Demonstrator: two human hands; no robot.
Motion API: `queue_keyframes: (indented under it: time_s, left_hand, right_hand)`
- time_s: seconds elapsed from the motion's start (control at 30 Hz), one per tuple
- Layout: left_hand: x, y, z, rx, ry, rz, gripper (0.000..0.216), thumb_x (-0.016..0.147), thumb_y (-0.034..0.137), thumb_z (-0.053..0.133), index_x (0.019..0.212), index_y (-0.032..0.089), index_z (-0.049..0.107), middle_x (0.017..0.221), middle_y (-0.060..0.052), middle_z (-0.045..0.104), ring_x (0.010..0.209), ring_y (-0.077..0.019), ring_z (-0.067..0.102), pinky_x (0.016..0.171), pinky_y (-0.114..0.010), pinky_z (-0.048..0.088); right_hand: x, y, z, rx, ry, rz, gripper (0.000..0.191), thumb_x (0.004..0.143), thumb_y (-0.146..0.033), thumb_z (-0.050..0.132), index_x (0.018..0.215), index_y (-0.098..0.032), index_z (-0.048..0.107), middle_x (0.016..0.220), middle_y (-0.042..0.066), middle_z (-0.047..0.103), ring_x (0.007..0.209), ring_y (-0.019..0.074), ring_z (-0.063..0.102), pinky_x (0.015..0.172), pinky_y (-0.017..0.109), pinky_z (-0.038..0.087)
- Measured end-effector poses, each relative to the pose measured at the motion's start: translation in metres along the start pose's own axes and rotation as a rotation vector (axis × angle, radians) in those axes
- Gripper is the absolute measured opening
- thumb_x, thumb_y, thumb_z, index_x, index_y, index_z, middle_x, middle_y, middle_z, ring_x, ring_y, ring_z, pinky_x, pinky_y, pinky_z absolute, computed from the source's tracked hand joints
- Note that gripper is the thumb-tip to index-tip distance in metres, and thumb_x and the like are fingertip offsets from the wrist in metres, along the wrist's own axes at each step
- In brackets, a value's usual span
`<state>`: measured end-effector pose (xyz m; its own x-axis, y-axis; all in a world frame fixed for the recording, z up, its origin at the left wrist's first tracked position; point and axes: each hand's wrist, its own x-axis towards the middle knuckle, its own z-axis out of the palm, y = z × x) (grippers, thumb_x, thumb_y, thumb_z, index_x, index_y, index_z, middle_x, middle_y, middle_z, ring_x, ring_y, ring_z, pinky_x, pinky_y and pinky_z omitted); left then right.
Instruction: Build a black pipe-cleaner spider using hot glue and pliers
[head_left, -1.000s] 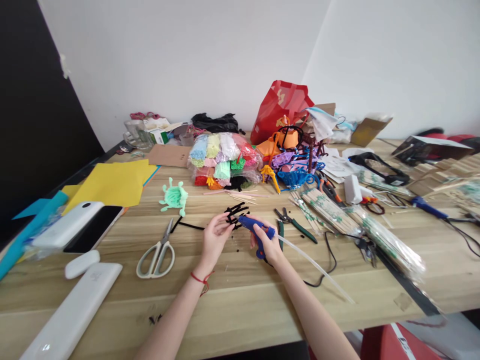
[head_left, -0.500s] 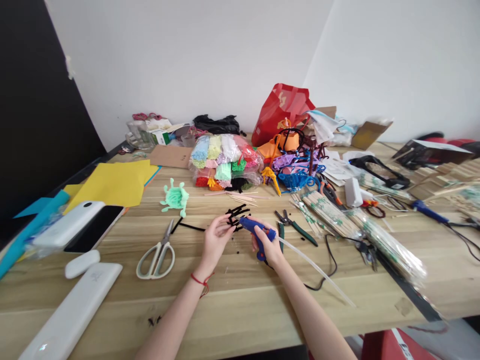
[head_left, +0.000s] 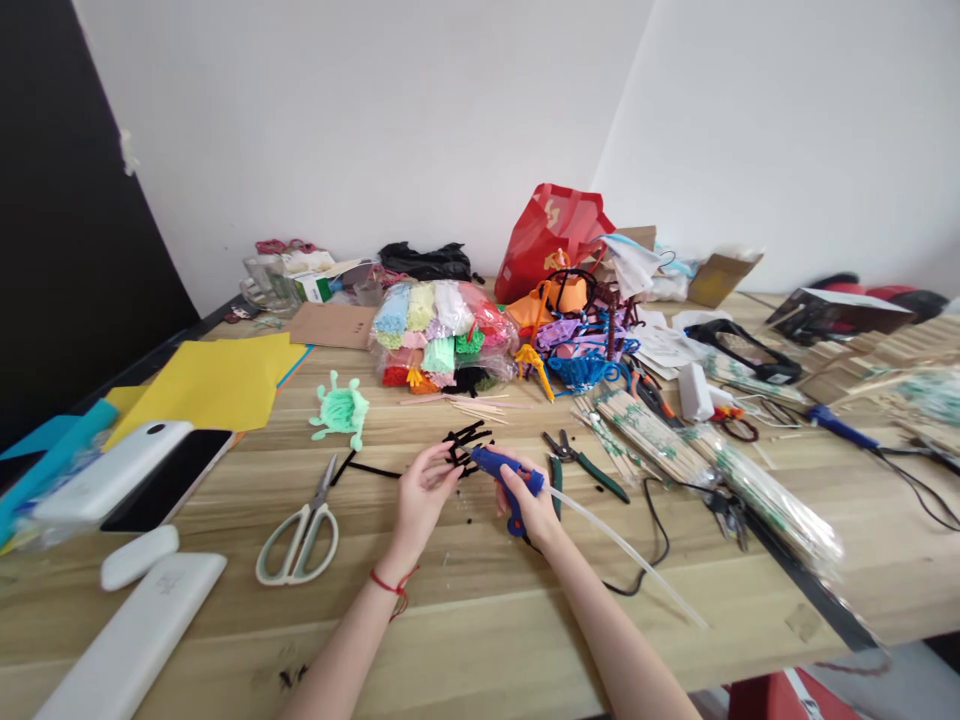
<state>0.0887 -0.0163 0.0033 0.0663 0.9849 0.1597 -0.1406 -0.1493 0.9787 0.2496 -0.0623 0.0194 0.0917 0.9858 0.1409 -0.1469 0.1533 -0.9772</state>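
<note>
My left hand [head_left: 424, 494] has its fingers closed on a small framework of black pipe cleaners [head_left: 466, 440]. In my right hand [head_left: 529, 500] is a blue hot glue gun [head_left: 491, 460], its tip close to the black pieces; whether it touches them I cannot tell. A long clear glue stick [head_left: 626, 555] juts out of the gun's back. Left of my left hand lie a loose black pipe cleaner [head_left: 375, 471] and white-handled scissors [head_left: 300, 530]. Farther back sits a mint-green pipe-cleaner turtle [head_left: 341, 411]. Green-handled pliers [head_left: 592, 470] rest right of the glue gun.
Behind my hands are a bag of coloured pipe cleaners [head_left: 442, 335], a heap of pipe-cleaner pieces [head_left: 581, 345] and a red bag [head_left: 551, 235]. Packs of wooden sticks [head_left: 652, 440] lie to the right. Yellow sheets [head_left: 217, 385], a phone [head_left: 169, 480] and a white box [head_left: 142, 640] occupy the left.
The whole view has shifted slightly, so things on the table sit a little farther left and lower. Both hands keep their grips, with the glue gun still beside the black pipe cleaners.
</note>
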Motion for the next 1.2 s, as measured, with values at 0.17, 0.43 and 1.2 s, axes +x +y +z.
queue_keyframes:
  time_s: [0.17,0.43,1.2]
  left_hand:
    - [0.0001,-0.0002,0.0001,0.017,0.005,0.004,0.044,0.067,0.03,0.073,0.108,0.018,0.06,0.103,-0.009,0.066,0.084,-0.0189,0.069,0.079,-0.033,0.057]
    - [-0.0006,-0.0024,0.0001,-0.002,-0.013,0.003,0.044,0.068,0.028,0.073,0.109,0.019,0.06,0.105,-0.009,0.066,0.086,-0.0188,0.069,0.08,-0.032,0.057]
    - [-0.0014,0.0008,0.0016,0.008,0.006,0.023,0.044,0.068,0.03,0.073,0.108,0.018,0.061,0.101,-0.009,0.066,0.085,-0.019,0.069,0.08,-0.033,0.057]
  right_hand:
    - [0.0007,0.0022,-0.0007,-0.009,-0.008,0.003,0.047,0.081,-0.045,0.058,0.118,-0.016,0.06,0.047,-0.004,0.054,0.036,0.0096,0.045,0.041,0.024,0.043]
    - [0.0012,0.0017,-0.0013,-0.03,-0.019,-0.013,0.046,0.082,-0.044,0.058,0.118,-0.016,0.061,0.052,-0.002,0.059,0.042,0.0114,0.052,0.048,0.025,0.045]
    - [0.001,-0.0002,-0.0016,-0.09,-0.022,-0.04,0.044,0.083,-0.043,0.057,0.117,-0.017,0.06,0.052,-0.002,0.06,0.045,0.0127,0.055,0.052,0.026,0.045]
